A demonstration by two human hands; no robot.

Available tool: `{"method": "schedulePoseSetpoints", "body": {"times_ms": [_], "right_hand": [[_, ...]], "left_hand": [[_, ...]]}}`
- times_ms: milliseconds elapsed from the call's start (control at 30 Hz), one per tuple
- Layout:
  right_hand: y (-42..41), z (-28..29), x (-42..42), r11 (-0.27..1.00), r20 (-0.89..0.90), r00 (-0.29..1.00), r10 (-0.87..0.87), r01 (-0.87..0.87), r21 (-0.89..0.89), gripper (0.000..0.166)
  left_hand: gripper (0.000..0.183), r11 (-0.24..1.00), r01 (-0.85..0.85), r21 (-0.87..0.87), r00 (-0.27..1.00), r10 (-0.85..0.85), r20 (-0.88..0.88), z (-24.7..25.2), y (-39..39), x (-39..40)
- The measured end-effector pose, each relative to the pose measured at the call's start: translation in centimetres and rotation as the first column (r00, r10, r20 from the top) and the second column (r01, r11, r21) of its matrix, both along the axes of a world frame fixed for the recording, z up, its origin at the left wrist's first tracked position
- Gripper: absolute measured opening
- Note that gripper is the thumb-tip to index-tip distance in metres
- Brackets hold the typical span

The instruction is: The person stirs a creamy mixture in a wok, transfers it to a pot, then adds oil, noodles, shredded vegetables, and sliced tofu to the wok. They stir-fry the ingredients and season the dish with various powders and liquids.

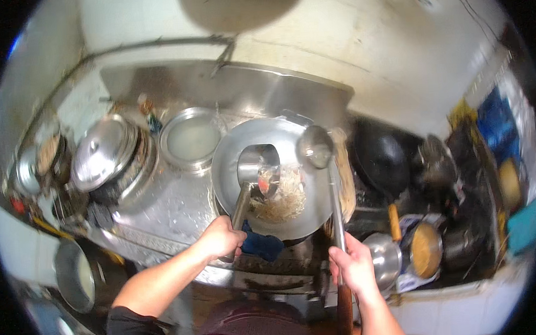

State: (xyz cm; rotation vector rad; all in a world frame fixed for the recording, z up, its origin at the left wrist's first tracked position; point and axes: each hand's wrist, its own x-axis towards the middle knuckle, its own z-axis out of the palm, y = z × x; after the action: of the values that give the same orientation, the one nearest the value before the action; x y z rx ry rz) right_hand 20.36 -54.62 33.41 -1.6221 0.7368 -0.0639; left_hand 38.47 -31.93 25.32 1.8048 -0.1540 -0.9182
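Observation:
A large metal wok sits in front of me, with pale shredded food and some red pieces in it. My left hand grips the handle of a metal scoop, whose head is over the food. A folded blue cloth lies at the wok's near rim, beside that hand. In my right hand is the long shaft of a ladle with a wooden handle end; its bowl is raised at the wok's right rim and looks blurred.
Left of the wok stand a lidded pot and a round pan of cloudy liquid. To the right are a black wok with a wooden handle, a steel bowl and a container of light brown contents. A deep pot stands lower left.

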Motion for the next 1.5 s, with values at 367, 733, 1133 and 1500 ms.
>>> {"method": "schedulePoseSetpoints", "body": {"times_ms": [367,733,1133,1500], "right_hand": [[-0.2,-1.5,-1.8,0.933,0.022,0.994,-0.104,0.089,0.349,0.012],[-1.5,-9.9,-1.7,0.535,-0.597,0.788,0.15,-0.572,-0.621,0.061],[7.9,-11.5,-56.9,0.793,-0.3,0.876,-0.377,0.138,-0.594,0.046],[20.7,-12.4,-97.8,0.758,-0.376,0.662,-0.649,0.602,-0.25,0.057]], "left_hand": [[0.036,0.677,-0.118,0.726,0.563,-0.557,0.61,0.3,1.4,1.9],[0.024,0.52,-0.793,-0.317,0.528,0.327,-0.784,-9.7,19.1,-4.3],[0.03,0.659,0.683,0.315,0.377,-0.687,0.621,-0.5,-5.0,-33.1],[0.025,-0.384,0.655,0.651,-0.753,-0.254,0.608,5.3,-26.1,-76.9]]}}
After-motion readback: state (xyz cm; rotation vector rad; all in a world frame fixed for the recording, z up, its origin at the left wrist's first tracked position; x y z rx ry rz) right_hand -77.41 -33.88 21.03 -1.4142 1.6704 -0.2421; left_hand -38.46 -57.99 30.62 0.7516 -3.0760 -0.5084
